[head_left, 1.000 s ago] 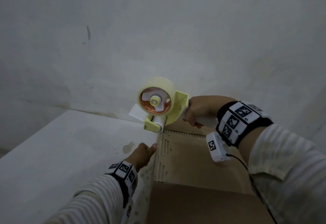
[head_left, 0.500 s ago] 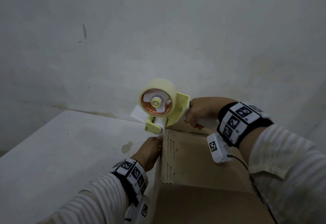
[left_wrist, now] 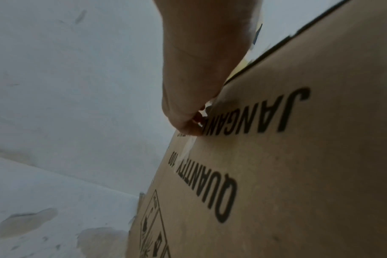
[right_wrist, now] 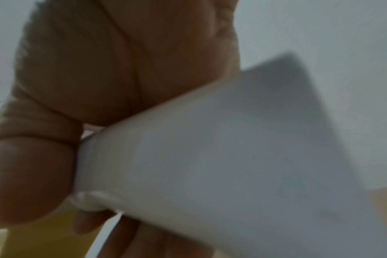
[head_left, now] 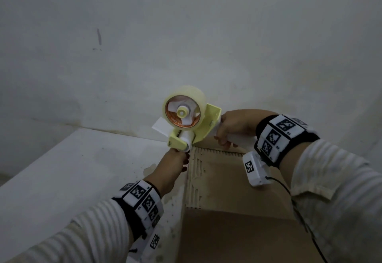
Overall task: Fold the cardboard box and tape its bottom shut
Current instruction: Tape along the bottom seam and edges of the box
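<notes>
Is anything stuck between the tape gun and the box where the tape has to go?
Nothing visible blocks it. The tape gun, held by the right hand, sits right at the far corner of the box. The left hand is just below, fingers at the box side, seemingly pinching the tape end.

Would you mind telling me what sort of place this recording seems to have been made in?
Probably a bare packing corner or storeroom, though that is a guess. A printed cardboard box stands on a stained white surface against a scuffed white wall, and the right hand holds a yellow tape dispenser at the box's edge.
</notes>
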A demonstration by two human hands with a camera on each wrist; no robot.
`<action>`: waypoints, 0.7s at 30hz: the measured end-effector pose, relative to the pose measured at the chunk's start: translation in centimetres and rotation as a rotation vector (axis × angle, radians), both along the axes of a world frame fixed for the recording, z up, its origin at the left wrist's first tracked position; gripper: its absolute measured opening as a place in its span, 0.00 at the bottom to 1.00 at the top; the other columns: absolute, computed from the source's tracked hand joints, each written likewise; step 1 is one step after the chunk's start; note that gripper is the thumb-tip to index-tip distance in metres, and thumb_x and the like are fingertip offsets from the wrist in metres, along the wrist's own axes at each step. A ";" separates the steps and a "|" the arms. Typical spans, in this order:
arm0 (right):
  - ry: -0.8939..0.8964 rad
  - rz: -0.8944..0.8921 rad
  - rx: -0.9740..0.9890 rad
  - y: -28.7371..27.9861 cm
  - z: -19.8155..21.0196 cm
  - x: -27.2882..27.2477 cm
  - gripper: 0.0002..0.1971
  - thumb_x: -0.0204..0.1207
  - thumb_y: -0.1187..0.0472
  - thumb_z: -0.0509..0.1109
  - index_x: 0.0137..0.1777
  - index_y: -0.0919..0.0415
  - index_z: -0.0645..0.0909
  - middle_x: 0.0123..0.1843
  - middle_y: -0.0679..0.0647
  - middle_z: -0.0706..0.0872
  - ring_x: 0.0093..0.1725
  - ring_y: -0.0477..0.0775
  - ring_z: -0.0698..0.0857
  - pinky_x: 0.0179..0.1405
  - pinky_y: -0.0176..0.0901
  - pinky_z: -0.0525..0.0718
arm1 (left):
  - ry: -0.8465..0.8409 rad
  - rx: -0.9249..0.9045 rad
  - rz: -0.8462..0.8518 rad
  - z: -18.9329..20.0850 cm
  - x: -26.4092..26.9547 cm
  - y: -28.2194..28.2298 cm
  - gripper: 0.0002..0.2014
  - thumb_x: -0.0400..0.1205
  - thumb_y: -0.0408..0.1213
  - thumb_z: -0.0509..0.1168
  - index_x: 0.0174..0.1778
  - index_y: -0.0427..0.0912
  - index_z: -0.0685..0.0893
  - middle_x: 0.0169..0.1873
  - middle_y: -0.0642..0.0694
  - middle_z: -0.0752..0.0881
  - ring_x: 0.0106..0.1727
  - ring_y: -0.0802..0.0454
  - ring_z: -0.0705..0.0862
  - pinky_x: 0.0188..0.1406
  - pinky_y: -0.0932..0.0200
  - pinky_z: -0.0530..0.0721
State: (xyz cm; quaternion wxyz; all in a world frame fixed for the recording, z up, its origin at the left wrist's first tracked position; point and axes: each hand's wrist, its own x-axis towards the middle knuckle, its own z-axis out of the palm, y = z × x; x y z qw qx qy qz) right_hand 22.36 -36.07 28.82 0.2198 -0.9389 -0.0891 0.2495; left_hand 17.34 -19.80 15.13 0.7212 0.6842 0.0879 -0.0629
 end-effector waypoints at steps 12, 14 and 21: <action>0.054 0.119 0.049 -1.4 0.6 -0.6 0.12 0.74 0.61 0.66 0.50 0.71 0.83 0.48 0.67 0.89 0.47 0.64 0.90 0.49 0.58 0.88 | 0.191 0.031 -0.049 4.3 -2.7 -1.2 0.11 0.80 0.38 0.69 0.57 0.43 0.83 0.47 0.44 0.88 0.51 0.45 0.85 0.54 0.49 0.83; -0.006 0.120 0.097 -2.1 -0.5 -0.7 0.14 0.71 0.57 0.65 0.45 0.69 0.84 0.49 0.67 0.89 0.46 0.67 0.90 0.46 0.59 0.88 | 0.255 0.049 -0.009 4.8 -2.8 -1.5 0.17 0.78 0.37 0.71 0.63 0.41 0.82 0.57 0.38 0.87 0.61 0.38 0.83 0.67 0.40 0.79; 0.064 0.134 0.314 -4.3 -2.1 -0.7 0.05 0.75 0.65 0.64 0.40 0.63 0.70 0.34 0.63 0.76 0.27 0.59 0.79 0.34 0.50 0.82 | 0.306 0.110 0.204 6.1 -3.0 -3.8 0.09 0.83 0.33 0.64 0.57 0.37 0.80 0.40 0.39 0.83 0.37 0.44 0.79 0.40 0.51 0.80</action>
